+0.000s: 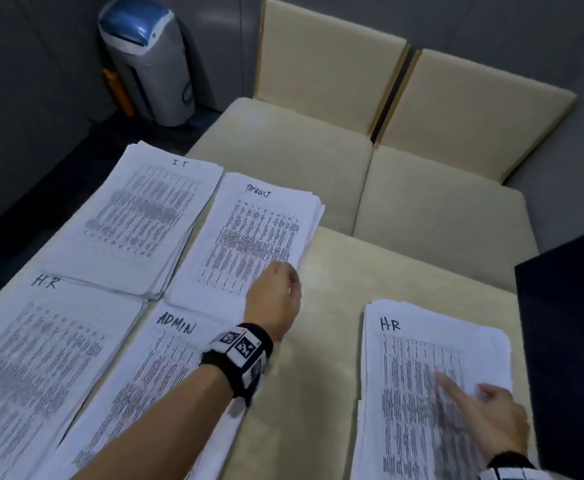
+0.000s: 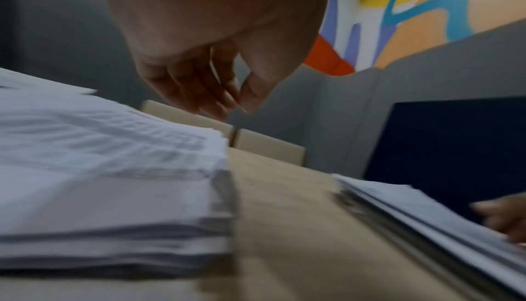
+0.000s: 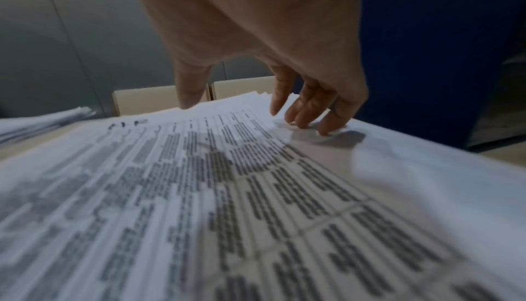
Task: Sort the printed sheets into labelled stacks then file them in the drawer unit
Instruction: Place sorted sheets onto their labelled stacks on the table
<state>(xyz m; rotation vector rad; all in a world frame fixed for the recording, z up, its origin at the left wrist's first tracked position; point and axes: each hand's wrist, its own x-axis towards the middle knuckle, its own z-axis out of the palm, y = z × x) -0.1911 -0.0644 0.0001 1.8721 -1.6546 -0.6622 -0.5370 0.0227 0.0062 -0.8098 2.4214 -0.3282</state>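
Printed sheets sit in five stacks on the beige table (image 1: 335, 306). Unsorted stack (image 1: 432, 393), top page marked "H.R", lies at the near right of the table. Right hand (image 1: 491, 417) rests on its top sheet; in the right wrist view the fingers (image 3: 306, 107) are spread and nearly straight, tips touching the paper close to its far right corner, thumb down on the far edge, nothing pinched. Sorted stacks are on the left half: "IT" stack (image 1: 134, 220) at the far left, "TASKLIST" stack (image 1: 249, 237) just beside it on the right, a second "H.R" stack (image 1: 34, 358) near left, "ADMIN" stack (image 1: 145, 393) between that one and bare tabletop. Left hand (image 1: 276, 292) hangs over the near right corner of the TASKLIST stack; left wrist view shows the fingers (image 2: 196, 87) loosely curved, thumb close to the fingertips, nothing between them, clear of the paper. That view is motion-blurred. Beyond the table: two cream cushioned chairs (image 1: 352, 133) side by side, a grey and blue bin (image 1: 148, 60) against the grey wall. A dark blue panel (image 1: 571, 341) stands at the table's right edge, just beside the unsorted stack.
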